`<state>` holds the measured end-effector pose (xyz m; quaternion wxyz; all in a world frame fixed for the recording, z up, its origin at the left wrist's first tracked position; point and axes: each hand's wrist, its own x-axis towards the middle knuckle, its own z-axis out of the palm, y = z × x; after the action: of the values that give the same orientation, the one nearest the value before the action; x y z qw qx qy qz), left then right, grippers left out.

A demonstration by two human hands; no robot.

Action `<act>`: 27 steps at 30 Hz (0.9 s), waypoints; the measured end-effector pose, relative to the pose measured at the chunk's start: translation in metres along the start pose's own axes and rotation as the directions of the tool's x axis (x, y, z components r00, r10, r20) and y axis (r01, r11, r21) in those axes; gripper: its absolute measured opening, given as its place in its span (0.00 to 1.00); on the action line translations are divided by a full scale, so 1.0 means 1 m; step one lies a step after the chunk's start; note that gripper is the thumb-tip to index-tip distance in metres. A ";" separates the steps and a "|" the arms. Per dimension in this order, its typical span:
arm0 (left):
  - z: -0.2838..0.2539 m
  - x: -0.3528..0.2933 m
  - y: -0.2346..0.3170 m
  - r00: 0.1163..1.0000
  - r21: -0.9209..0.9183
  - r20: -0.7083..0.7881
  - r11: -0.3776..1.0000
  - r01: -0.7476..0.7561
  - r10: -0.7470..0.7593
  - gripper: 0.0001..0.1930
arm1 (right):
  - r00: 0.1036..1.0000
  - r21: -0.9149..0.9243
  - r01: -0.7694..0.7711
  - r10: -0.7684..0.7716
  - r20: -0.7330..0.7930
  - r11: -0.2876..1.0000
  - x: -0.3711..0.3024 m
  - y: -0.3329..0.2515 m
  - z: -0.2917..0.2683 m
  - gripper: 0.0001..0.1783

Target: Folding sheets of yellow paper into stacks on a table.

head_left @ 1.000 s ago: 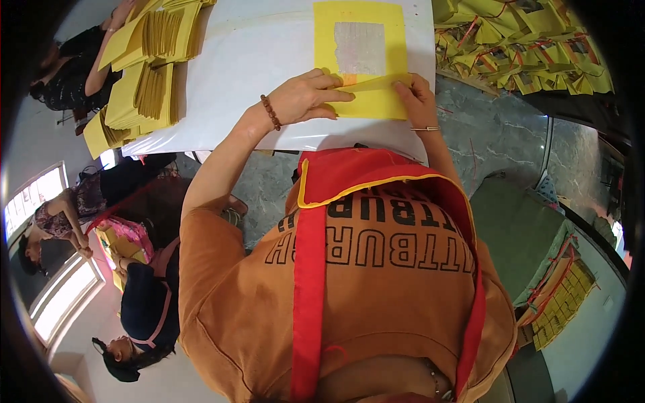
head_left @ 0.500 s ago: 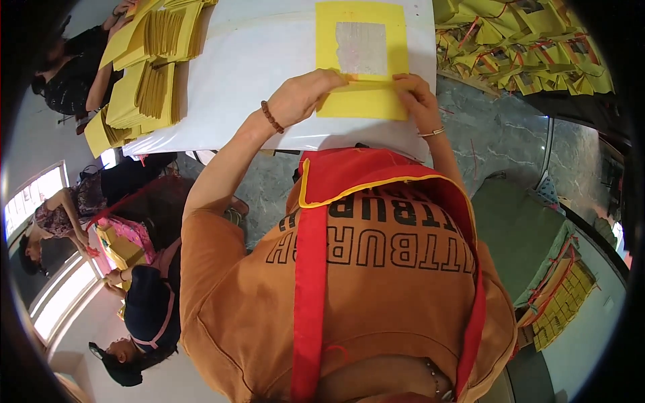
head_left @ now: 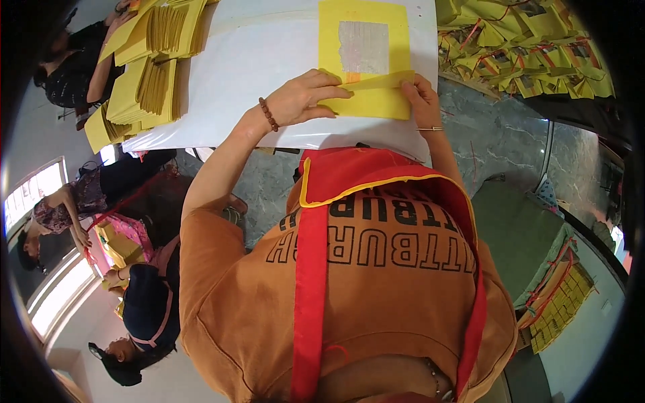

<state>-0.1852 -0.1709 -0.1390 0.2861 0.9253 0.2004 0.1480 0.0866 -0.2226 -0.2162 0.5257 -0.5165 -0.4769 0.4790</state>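
Note:
A yellow paper sheet point(head_left: 376, 103) with a silver-grey rectangle point(head_left: 364, 47) on it lies at the right end of the white-covered table. A narrow strip along its near part is turned up as a fold. At the fold's right end, my right hand point(head_left: 424, 102) pinches the paper between thumb and fingers. My left hand point(head_left: 304, 97) is at the sheet's left edge, fingers stretched over the paper at the fold's left end, thumb apart and lower down. I wear a beaded bracelet on the left wrist and a thin bangle on the right.
Stacks of folded yellow paper point(head_left: 138, 94) stand on the table's left side point(head_left: 235, 67). Yellow paper pieces with red strings point(head_left: 524, 47) are heaped beyond the right edge. Other people point(head_left: 151, 302) work at the left. A green-covered surface point(head_left: 514, 235) stands at the lower right.
The turned-up strip now stands higher and slants up toward the right. My right hand has lifted its end slightly; my left fingers have spread from their pinch.

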 end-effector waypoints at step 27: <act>-0.001 0.011 0.008 0.948 -0.200 -0.069 0.936 0.292 -0.310 0.09 | 0.991 0.053 -0.021 0.014 0.136 0.998 0.002 0.002 -0.007 0.14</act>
<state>-0.1742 -0.1714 -0.1320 0.3806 0.8442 0.3388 0.1663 0.0940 -0.2216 -0.2184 0.5018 -0.4725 -0.4935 0.5304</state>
